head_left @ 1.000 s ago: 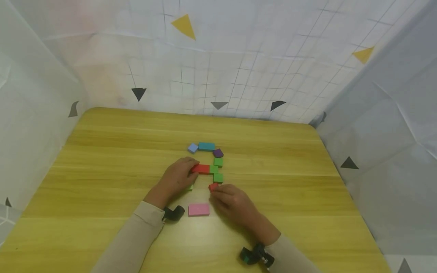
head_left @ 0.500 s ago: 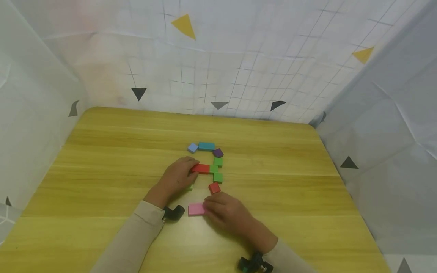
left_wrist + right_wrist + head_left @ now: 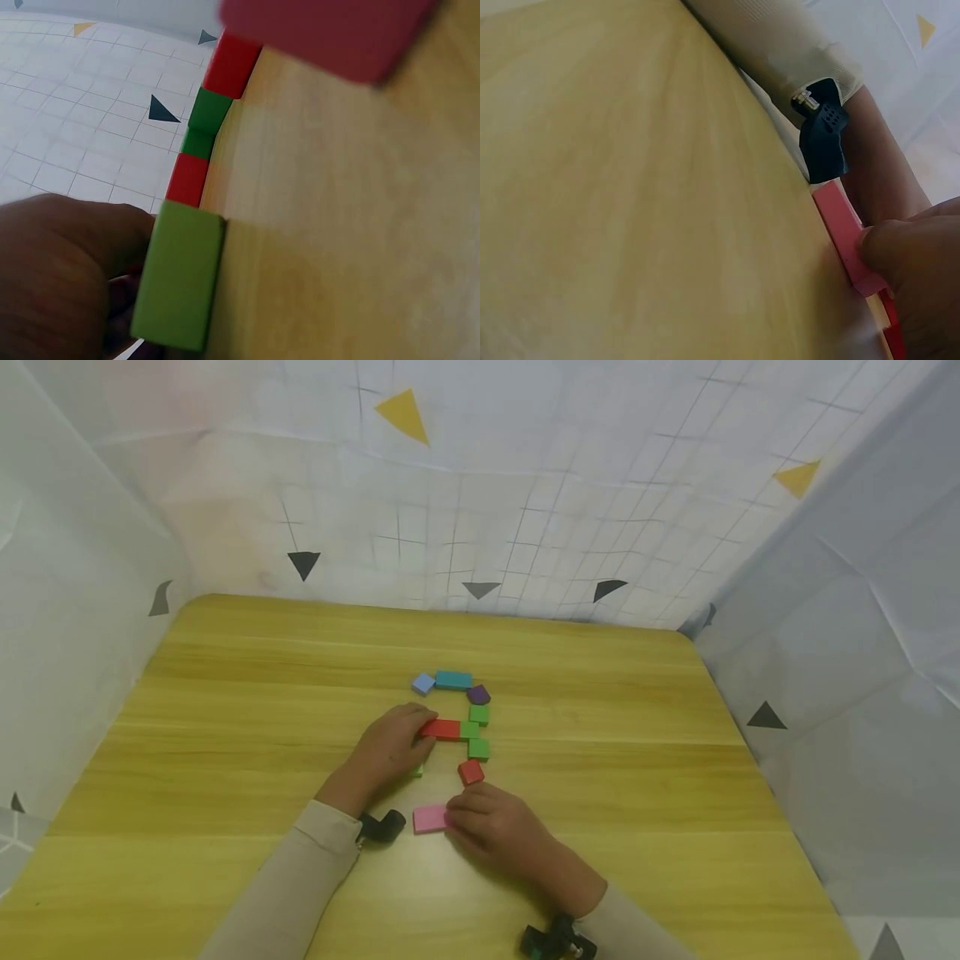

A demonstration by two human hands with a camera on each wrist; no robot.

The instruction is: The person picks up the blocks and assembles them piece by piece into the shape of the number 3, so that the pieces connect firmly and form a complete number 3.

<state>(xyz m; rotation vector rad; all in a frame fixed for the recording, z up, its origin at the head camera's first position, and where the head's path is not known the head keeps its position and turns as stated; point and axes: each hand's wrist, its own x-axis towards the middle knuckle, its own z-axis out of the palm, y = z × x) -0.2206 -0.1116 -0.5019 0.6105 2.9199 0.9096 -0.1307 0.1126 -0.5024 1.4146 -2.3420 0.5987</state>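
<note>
In the head view, my left hand (image 3: 386, 752) pinches the left end of a long red block (image 3: 444, 730), thumb on the near side and fingers on the far side. A light green block (image 3: 180, 277) stands close by that hand, mostly covered by it in the head view. My right hand (image 3: 506, 828) grips the right end of a pink rectangular block (image 3: 430, 818) lying flat on the table. Just beyond the right fingers sits a small red block (image 3: 471, 772), turned at an angle. Several green blocks (image 3: 478, 749) line up above it, one touching the long red block.
At the far end of the row lie a teal block (image 3: 453, 680), a light blue block (image 3: 423, 684) and a purple block (image 3: 478, 695). A black wrist camera (image 3: 382, 827) sits close to the pink block's left side. The wooden table (image 3: 637, 735) has cloth walls around it.
My right hand has let go of the small red block and moved nearer and left, taking hold of the pink block's right end. The left hand has stayed put.
</note>
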